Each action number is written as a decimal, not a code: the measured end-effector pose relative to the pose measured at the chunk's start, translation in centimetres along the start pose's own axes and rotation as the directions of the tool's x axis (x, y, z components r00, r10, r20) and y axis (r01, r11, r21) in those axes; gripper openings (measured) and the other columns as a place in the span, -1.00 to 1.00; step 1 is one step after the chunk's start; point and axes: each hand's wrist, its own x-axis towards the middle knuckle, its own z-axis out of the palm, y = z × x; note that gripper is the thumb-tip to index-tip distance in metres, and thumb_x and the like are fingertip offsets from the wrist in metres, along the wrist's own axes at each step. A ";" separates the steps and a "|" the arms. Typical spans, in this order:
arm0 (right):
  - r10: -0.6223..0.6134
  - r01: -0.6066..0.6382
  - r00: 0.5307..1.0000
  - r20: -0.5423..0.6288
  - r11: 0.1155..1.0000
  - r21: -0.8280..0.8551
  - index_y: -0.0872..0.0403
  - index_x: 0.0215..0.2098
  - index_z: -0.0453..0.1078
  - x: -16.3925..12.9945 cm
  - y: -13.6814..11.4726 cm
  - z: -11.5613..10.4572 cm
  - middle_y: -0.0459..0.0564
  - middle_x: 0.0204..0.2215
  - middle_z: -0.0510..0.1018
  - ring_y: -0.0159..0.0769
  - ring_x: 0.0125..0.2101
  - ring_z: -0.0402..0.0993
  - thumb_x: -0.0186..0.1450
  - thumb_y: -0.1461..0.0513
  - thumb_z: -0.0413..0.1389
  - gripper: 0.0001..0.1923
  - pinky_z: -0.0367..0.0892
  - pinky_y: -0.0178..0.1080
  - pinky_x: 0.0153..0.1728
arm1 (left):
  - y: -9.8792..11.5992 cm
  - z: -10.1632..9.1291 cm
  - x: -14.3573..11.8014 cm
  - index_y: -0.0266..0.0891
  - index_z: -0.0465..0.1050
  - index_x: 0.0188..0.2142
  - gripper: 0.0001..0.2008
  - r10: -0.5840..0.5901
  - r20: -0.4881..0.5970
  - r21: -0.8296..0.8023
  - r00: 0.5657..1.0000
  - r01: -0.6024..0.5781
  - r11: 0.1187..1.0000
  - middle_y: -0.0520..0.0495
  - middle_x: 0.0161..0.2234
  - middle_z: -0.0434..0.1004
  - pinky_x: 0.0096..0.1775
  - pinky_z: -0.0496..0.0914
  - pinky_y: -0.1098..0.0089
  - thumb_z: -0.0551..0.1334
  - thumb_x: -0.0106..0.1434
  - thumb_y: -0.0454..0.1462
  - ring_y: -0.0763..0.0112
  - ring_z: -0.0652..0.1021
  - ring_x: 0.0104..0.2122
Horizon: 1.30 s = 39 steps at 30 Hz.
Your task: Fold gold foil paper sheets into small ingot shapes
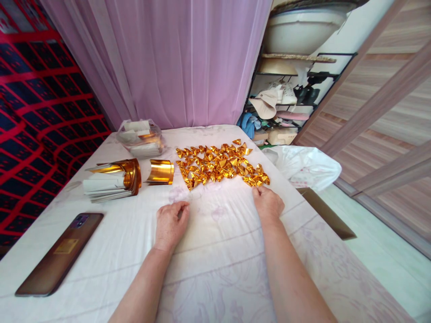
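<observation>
My left hand point(171, 224) rests on the tablecloth with its fingers loosely curled in and the thumb near the forefinger; nothing shows in it. At the near right edge of a spread of folded gold foil pieces point(218, 163), my right hand point(269, 204) is closed, its fingertips close to the nearest pieces. Whatever those fingers hold, if anything, is hidden. Left of the spread, some curled gold foil sheets point(160, 172) lie by themselves. Beside them is a thicker stack of foil sheets with pale backs point(111, 181), bent over at one end.
A clear plastic bag of more sheets point(140, 138) sits at the table's back left. The phone point(60, 255) lies face down at the left. Past the right edge are a white plastic bag point(306, 166), a cardboard piece point(326, 213) and a loaded rack point(286, 105). A purple curtain point(168, 63) hangs behind.
</observation>
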 end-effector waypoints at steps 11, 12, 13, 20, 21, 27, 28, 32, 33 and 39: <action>-0.026 0.029 0.998 -0.062 0.999 0.041 -0.01 -0.41 0.59 -0.1 0.1 0.4 0.02 -0.49 0.60 -0.31 -0.50 0.43 0.32 -0.07 0.02 -0.57 0.00 -0.30 -0.50 | -0.4 0.0 0.2 -0.13 0.56 -0.23 -0.70 -0.005 -0.005 -0.029 1.000 0.004 1.000 -0.05 -0.35 0.66 -0.17 0.41 0.24 0.08 0.24 -0.14 0.23 0.59 -0.34; -0.039 0.042 0.996 -0.082 0.998 0.043 0.00 -0.43 0.58 -0.1 0.0 0.5 0.02 -0.51 0.59 -0.32 -0.51 0.40 0.32 -0.06 0.02 -0.56 -0.03 -0.30 -0.51 | -0.5 0.1 0.2 -0.14 0.56 -0.24 -0.70 -0.010 -0.008 -0.045 1.000 0.010 0.999 -0.05 -0.36 0.66 -0.19 0.41 0.25 0.08 0.23 -0.13 0.23 0.59 -0.35; -0.061 0.066 0.992 -0.106 0.997 0.044 0.02 -0.46 0.57 -0.2 -0.1 0.6 0.02 -0.52 0.59 -0.34 -0.53 0.38 0.33 -0.04 0.02 -0.56 -0.04 -0.30 -0.51 | -0.6 0.1 0.3 -0.14 0.56 -0.25 -0.70 -0.017 -0.011 -0.067 1.000 0.017 0.998 -0.05 -0.37 0.65 -0.20 0.41 0.25 0.08 0.23 -0.12 0.24 0.59 -0.37; -0.395 0.424 0.879 -0.266 0.903 0.062 0.09 -0.66 0.41 -1.3 -1.4 1.7 -0.02 -0.58 0.53 -0.40 -0.54 0.30 0.33 0.10 0.00 -0.54 -0.06 -0.31 -0.49 | -1.1 0.5 0.3 -0.16 0.49 -0.33 -0.68 -0.237 -0.158 -0.408 0.959 0.155 0.900 0.00 -0.41 0.61 -0.33 0.43 0.38 0.09 0.23 -0.02 0.32 0.56 -0.40; -0.439 0.475 0.854 -0.280 0.877 0.072 0.09 -0.67 0.39 -1.6 -1.7 1.9 -0.03 -0.60 0.51 -0.40 -0.54 0.29 0.33 0.11 0.00 -0.54 -0.05 -0.31 -0.48 | -1.0 0.4 0.3 -0.16 0.47 -0.35 -0.68 -0.274 -0.193 -0.447 0.942 0.164 0.879 0.00 -0.43 0.59 -0.33 0.43 0.39 0.09 0.23 -0.01 0.32 0.55 -0.40; -0.703 0.760 0.634 -0.324 0.644 0.091 0.07 -0.65 0.40 -4.4 -5.3 1.7 -0.05 -0.64 0.46 -0.39 -0.52 0.31 0.37 0.15 0.00 -0.56 0.05 -0.30 -0.42 | -1.1 -0.2 0.3 -0.20 0.41 -0.45 -0.53 -0.484 -0.263 -0.625 0.834 0.235 0.745 -0.02 -0.52 0.48 -0.35 0.43 0.38 -0.02 0.32 0.07 0.36 0.50 -0.44; -0.742 0.802 0.584 -0.328 0.590 0.093 0.06 -0.62 0.42 -5.0 -6.3 1.5 -0.05 -0.63 0.47 -0.38 -0.51 0.32 0.37 0.16 0.01 -0.57 0.07 -0.30 -0.40 | -1.2 -0.2 0.4 -0.20 0.41 -0.44 -0.50 -0.520 -0.263 -0.663 0.813 0.239 0.709 -0.03 -0.51 0.47 -0.34 0.43 0.37 -0.03 0.31 0.10 0.36 0.50 -0.44; -0.870 0.908 0.418 -0.261 0.404 0.110 0.07 -0.35 0.50 -6.8 -10.7 1.2 -0.01 -0.41 0.55 -0.29 -0.36 0.40 0.37 0.20 0.04 -0.78 0.16 -0.27 -0.28 | -1.9 0.1 0.7 -0.21 0.40 -0.40 -0.48 -0.632 -0.233 -0.809 0.739 0.214 0.548 -0.01 -0.50 0.43 -0.33 0.44 0.36 -0.05 0.29 0.15 0.38 0.49 -0.45; -0.886 0.918 0.396 -0.240 0.378 0.119 0.06 -0.25 0.50 -7.1 -11.9 1.2 0.00 -0.34 0.56 -0.26 -0.30 0.41 0.37 0.20 0.05 -0.81 0.18 -0.26 -0.25 | -2.0 0.1 0.8 -0.20 0.38 -0.38 -0.48 -0.645 -0.228 -0.827 0.729 0.204 0.523 -0.01 -0.50 0.42 -0.33 0.44 0.36 -0.06 0.29 0.15 0.38 0.49 -0.45; -0.913 0.926 0.374 -0.161 0.357 0.122 0.04 0.10 0.37 -7.9 -18.3 1.3 0.08 -0.08 0.52 -0.14 -0.10 0.37 0.38 0.17 0.06 -0.66 0.24 -0.16 -0.11 | -2.1 -0.1 1.2 -0.21 0.33 -0.31 -0.50 -0.694 -0.231 -0.891 0.682 0.138 0.432 -0.02 -0.45 0.39 -0.36 0.46 0.36 -0.08 0.29 0.14 0.41 0.48 -0.45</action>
